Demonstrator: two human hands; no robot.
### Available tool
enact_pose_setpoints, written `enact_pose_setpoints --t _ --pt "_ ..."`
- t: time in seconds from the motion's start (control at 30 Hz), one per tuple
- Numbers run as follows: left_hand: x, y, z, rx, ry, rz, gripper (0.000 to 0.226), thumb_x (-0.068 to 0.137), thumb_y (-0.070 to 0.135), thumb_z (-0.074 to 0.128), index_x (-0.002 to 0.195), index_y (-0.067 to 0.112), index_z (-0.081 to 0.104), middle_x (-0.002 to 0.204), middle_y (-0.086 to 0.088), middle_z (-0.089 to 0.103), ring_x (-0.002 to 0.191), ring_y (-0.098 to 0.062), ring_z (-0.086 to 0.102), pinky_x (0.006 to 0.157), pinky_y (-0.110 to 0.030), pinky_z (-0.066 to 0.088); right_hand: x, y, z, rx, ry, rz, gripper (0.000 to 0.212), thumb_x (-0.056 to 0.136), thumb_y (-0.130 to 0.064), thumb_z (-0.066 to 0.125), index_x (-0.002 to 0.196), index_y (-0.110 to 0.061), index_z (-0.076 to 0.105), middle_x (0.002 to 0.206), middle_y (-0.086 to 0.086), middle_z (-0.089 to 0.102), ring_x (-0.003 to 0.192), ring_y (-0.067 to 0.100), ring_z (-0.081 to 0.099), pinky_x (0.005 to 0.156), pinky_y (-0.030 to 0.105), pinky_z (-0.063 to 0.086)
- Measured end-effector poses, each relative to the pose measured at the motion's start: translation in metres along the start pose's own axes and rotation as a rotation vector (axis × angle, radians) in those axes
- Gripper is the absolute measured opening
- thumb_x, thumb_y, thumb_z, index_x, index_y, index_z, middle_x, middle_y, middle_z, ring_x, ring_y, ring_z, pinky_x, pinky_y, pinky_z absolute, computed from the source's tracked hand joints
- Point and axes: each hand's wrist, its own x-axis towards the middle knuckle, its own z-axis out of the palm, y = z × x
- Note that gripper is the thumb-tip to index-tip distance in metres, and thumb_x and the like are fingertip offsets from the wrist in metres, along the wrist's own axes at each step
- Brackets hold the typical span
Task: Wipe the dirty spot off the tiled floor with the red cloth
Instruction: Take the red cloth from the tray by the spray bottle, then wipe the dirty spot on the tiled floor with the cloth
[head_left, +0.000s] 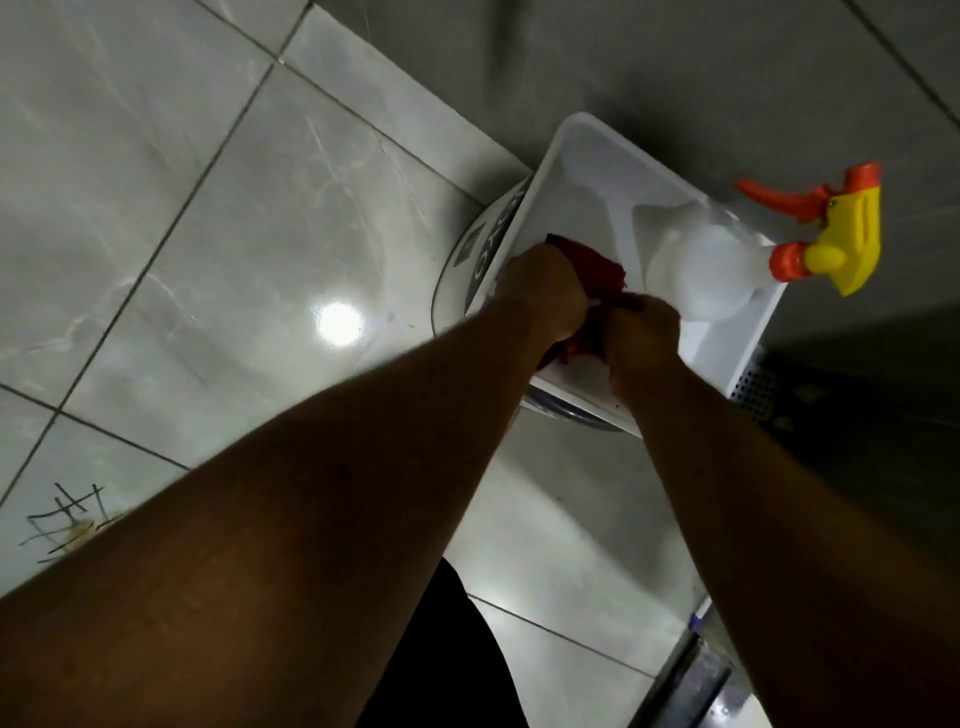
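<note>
The red cloth (602, 270) lies bunched in a white plastic tray (576, 156) on the right of the view. My left hand (545, 291) and my right hand (644, 332) are both closed on the cloth inside the tray, and they hide most of it. The dirty spot (78, 530), a yellowish smear with black scribbled lines, is on the glossy grey tiled floor (234, 234) at the lower left, partly behind my left forearm.
A white spray bottle (701, 270) with a yellow and orange trigger head (841, 228) lies in the tray, its head over the rim. The tray rests on a round lidded container (467, 280). A dark wall and perforated metal (753, 389) are on the right.
</note>
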Motion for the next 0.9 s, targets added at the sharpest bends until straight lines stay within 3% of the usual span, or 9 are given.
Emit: enact_pose_setpoints --t 0.07,0.2,0.27,0.37,0.47,0.53,0.63,0.73,0.9 --pt "-0.010 0.003 -0.005 -0.054 0.047 0.002 0.035 0.094 0.023 0.056 0.123 0.003 0.057 0.112 -0.011 0.064 0.104 -0.023 0.062 0.083 -0.024 0.046 -0.016 -0.011 -0.009 0.144 0.010 -0.020 0.025 0.081 0.010 0.055 0.104 0.009 0.065 0.086 0.022 0.069 0.075 0.034 0.069 0.079 0.048 0.061" --pt "-0.053 -0.001 -0.039 -0.271 0.102 0.056 0.035 0.094 0.012 0.053 0.128 0.006 0.055 0.121 -0.013 0.064 0.108 -0.025 0.064 0.089 -0.029 0.051 -0.063 -0.041 -0.014 0.229 0.021 -0.137 0.022 0.089 -0.003 0.061 0.108 -0.012 0.066 0.101 0.009 0.072 0.085 0.020 0.073 0.062 0.022 0.058" --pt "-0.077 -0.017 -0.065 -0.362 0.131 0.074 0.033 0.093 0.010 0.055 0.126 0.008 0.058 0.119 -0.011 0.066 0.109 -0.024 0.065 0.094 -0.032 0.053 -0.091 -0.057 -0.003 0.246 -0.031 -0.208 0.017 0.089 -0.008 0.064 0.101 -0.021 0.067 0.098 0.002 0.073 0.083 0.013 0.073 0.067 0.023 0.059" --pt "-0.113 -0.069 -0.113 -0.532 0.188 0.091 0.027 0.089 0.001 0.055 0.109 0.016 0.066 0.102 -0.001 0.070 0.094 -0.007 0.070 0.081 -0.022 0.057 -0.133 -0.066 0.040 0.218 -0.182 -0.244 0.018 0.089 -0.016 0.066 0.102 -0.029 0.065 0.102 -0.005 0.073 0.090 0.013 0.073 0.076 0.031 0.062" --pt "-0.149 -0.130 -0.151 -0.622 0.327 -0.016 0.038 0.086 -0.007 0.052 0.118 0.012 0.063 0.115 -0.008 0.067 0.106 -0.021 0.067 0.092 -0.035 0.056 -0.171 -0.060 0.102 0.148 -0.318 -0.312 0.022 0.087 -0.015 0.067 0.108 -0.022 0.065 0.112 0.004 0.071 0.100 0.021 0.071 0.087 0.042 0.060" --pt "-0.177 -0.175 -0.171 -0.702 0.407 -0.083 0.041 0.088 -0.009 0.051 0.123 0.010 0.059 0.118 -0.008 0.065 0.110 -0.024 0.064 0.095 -0.037 0.055 -0.201 -0.051 0.145 0.089 -0.404 -0.356 0.027 0.088 -0.013 0.066 0.115 -0.015 0.063 0.114 0.008 0.069 0.100 0.023 0.070 0.081 0.040 0.062" --pt "-0.225 -0.239 -0.189 -0.808 0.487 -0.055 0.035 0.087 -0.013 0.046 0.109 0.008 0.063 0.109 -0.014 0.065 0.103 -0.025 0.065 0.089 -0.034 0.057 -0.246 -0.034 0.200 -0.026 -0.537 -0.425 0.030 0.088 -0.012 0.065 0.118 -0.011 0.062 0.113 0.008 0.068 0.099 0.021 0.069 0.078 0.036 0.062" --pt "-0.272 -0.302 -0.196 -0.922 0.588 -0.053 0.036 0.085 -0.015 0.044 0.088 0.016 0.063 0.093 -0.011 0.065 0.086 -0.021 0.063 0.076 -0.028 0.055 -0.292 -0.015 0.248 -0.108 -0.649 -0.498 0.026 0.084 -0.011 0.067 0.110 -0.010 0.065 0.109 0.010 0.069 0.098 0.026 0.069 0.083 0.047 0.061" --pt "-0.325 -0.401 -0.183 -1.006 0.743 -0.152 0.030 0.084 -0.007 0.049 0.090 0.018 0.063 0.090 -0.007 0.067 0.088 -0.022 0.061 0.084 -0.037 0.052 -0.351 0.037 0.315 -0.248 -0.827 -0.571 0.016 0.084 -0.004 0.062 0.092 -0.018 0.065 0.097 0.005 0.069 0.098 0.030 0.069 0.085 0.054 0.059"
